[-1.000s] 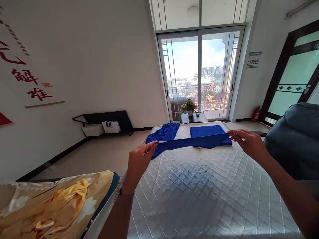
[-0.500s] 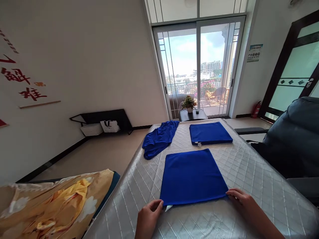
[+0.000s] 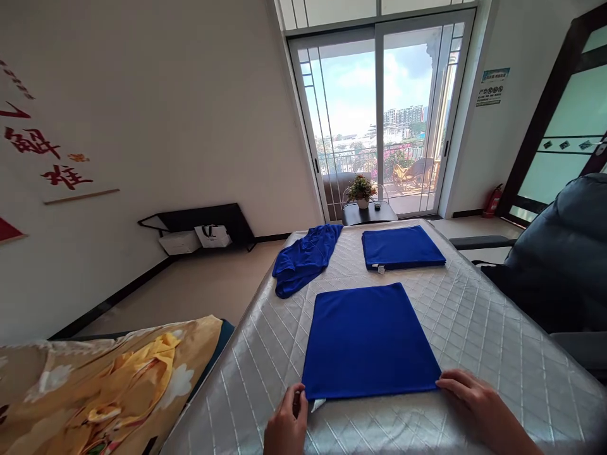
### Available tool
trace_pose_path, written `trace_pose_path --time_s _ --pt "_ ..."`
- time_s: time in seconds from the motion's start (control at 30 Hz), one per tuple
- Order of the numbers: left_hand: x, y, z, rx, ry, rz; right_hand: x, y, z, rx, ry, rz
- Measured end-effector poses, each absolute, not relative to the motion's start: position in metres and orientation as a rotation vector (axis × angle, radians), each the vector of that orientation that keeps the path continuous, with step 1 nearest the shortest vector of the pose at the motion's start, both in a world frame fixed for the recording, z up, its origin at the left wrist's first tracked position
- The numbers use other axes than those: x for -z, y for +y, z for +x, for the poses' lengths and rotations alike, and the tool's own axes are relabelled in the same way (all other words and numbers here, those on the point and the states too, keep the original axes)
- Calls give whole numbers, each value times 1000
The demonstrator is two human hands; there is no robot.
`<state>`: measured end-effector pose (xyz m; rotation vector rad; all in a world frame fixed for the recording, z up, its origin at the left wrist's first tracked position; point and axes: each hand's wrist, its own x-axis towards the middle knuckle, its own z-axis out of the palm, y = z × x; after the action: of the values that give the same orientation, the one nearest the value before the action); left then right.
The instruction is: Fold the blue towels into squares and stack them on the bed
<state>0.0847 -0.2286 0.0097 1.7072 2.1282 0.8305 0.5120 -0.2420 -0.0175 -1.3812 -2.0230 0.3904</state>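
A square blue cushion cover (image 3: 370,344) lies flat on the silver quilted mattress (image 3: 256,354), a small white tag showing at its near left corner. My left hand (image 3: 287,417) pinches that corner between thumb and fingers. At the near right corner, my right hand (image 3: 469,395) has its fingers closed on the edge. Beyond it rests a neat stack of folded blue covers (image 3: 403,246) with white tags. To the left of that stack is a crumpled heap of blue cloth (image 3: 308,259).
Lower left is a bed with a tan flowered cover (image 3: 199,335) and a yellow garment (image 3: 142,379). A dark armchair (image 3: 564,240) stands right of the mattress. Past the far edge, a small black table (image 3: 370,215) bears a potted plant (image 3: 361,191) before the glass sliding door (image 3: 379,114).
The near edge of the cushion cover sits a little closer to me and looks straighter. My hands, still at its corners, are slightly farther apart. The view has shifted slightly.
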Motion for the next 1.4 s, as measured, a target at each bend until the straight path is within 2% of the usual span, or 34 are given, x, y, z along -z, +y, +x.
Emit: trace_pose_path --time_s 0.4,0.5,0.63,0.73,0.83,1.07,1.23,1.4 --pt "-7 -234 76 -726 2158 1986 2 -249 505 -394 -2164 -1492" --pt "-21 -222 116 -780 2048 2176 -7 -237 488 -318 -2140 -1549" --pt "-38 -202 210 -704 1601 2482 9 -213 459 -109 -2113 -1643" --pt "-31 -191 266 -608 1308 2665 39 -203 447 -2 -2185 -1713" --pt "-15 -185 282 -504 1195 2766 60 -202 445 24 -2223 -1764" --pt "2 -187 230 -327 1341 2735 50 -206 439 -45 -2192 -1882" --pt "13 -197 163 -209 1784 2473 45 -208 437 -102 -2169 -1915" --pt "33 -206 110 -245 2077 2228 44 -210 435 -137 -2140 -1924"
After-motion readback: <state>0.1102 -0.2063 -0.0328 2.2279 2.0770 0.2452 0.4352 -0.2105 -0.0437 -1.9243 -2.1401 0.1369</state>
